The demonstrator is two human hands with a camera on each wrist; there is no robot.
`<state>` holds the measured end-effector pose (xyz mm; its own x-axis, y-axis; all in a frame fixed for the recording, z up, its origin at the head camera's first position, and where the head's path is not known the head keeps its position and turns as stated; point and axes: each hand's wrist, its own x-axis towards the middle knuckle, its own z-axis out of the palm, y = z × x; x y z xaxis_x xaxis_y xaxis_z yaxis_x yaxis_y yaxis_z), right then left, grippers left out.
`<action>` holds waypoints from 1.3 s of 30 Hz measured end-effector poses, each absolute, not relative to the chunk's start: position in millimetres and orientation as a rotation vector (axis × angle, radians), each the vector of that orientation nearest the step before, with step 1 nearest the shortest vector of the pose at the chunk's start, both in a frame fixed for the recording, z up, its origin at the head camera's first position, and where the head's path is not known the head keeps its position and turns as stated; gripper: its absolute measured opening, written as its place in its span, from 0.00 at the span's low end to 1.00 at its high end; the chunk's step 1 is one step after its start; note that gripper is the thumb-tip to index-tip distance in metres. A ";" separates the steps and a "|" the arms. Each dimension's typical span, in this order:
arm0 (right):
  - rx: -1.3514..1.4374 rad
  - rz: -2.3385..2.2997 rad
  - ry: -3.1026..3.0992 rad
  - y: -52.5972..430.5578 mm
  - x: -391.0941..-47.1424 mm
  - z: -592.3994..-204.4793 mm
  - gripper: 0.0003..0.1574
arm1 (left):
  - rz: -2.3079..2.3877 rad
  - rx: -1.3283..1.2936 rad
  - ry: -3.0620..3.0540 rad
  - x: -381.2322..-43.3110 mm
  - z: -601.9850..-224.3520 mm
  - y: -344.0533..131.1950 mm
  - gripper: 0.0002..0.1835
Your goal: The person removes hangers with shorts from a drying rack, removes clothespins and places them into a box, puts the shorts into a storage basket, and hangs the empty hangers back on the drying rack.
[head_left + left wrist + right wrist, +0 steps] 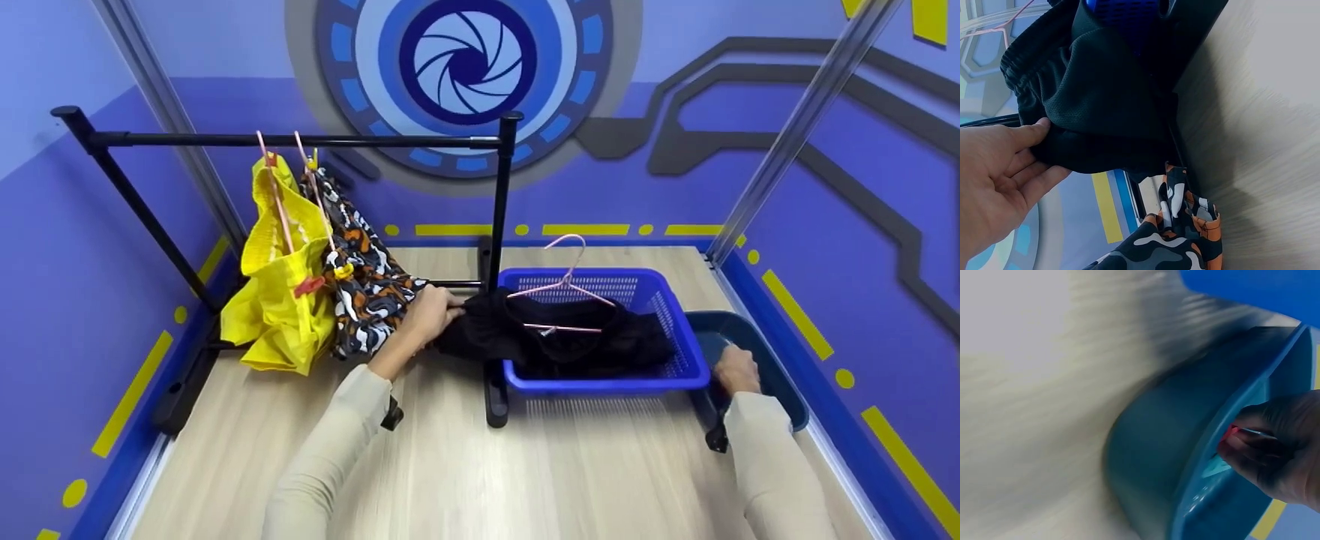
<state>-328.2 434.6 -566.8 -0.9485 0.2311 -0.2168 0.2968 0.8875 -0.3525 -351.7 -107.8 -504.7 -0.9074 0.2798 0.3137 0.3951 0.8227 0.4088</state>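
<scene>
One black garment [480,330] pinched in our left hand [430,316], some red thing [1230,432] pinched in our right hand [737,370], over at the tub [1154,444]

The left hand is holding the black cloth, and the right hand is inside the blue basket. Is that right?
Not quite: the right hand is inside the bluish-green tub, not the blue basket. The right wrist view shows it. The left hand is holding the black cloth, as you said.
</scene>
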 end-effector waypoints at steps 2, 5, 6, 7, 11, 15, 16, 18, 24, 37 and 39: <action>0.419 -0.581 2.883 438.2 -325.6 -567.1 0.24 | -0.690 -0.533 -2.761 -352.8 -504.9 -107.7 0.07; 0.429 -0.578 2.871 442.5 -324.3 -565.3 0.19 | -0.678 -0.548 -2.752 -354.0 -505.5 -107.9 0.07; 0.435 -0.578 2.865 443.3 -324.4 -563.9 0.18 | -0.676 -0.549 -2.750 -354.1 -505.8 -108.0 0.07; 0.442 -0.582 2.863 443.6 -324.8 -562.1 0.17 | -0.678 -0.549 -2.750 -354.1 -506.0 -108.2 0.07; 0.445 -0.604 2.937 440.1 -334.0 -550.2 0.16 | -0.692 -0.544 -2.760 -354.0 -506.2 -109.0 0.08; 0.350 -0.657 3.176 426.0 -354.6 -527.7 0.15 | -0.699 -0.538 -2.771 -354.0 -505.3 -109.5 0.08; 0.312 -0.684 3.245 420.3 -360.3 -520.5 0.15 | -0.697 -0.537 -2.770 -354.0 -505.1 -109.6 0.08; 0.241 -0.767 3.356 406.6 -370.4 -504.5 0.15 | -0.693 -0.536 -2.761 -353.9 -505.1 -109.6 0.07; -0.186 -1.054 3.475 353.7 -386.8 -465.5 0.11 | -0.712 -0.555 -2.739 -353.0 -505.5 -109.1 0.08; -1.080 -0.815 2.879 273.2 -369.1 -487.9 0.30 | -0.683 -0.558 -2.738 -352.1 -505.0 -108.3 0.03; -1.112 -0.794 2.911 271.2 -368.0 -494.6 0.25 | -0.687 -0.565 -2.734 -352.0 -504.6 -108.3 0.04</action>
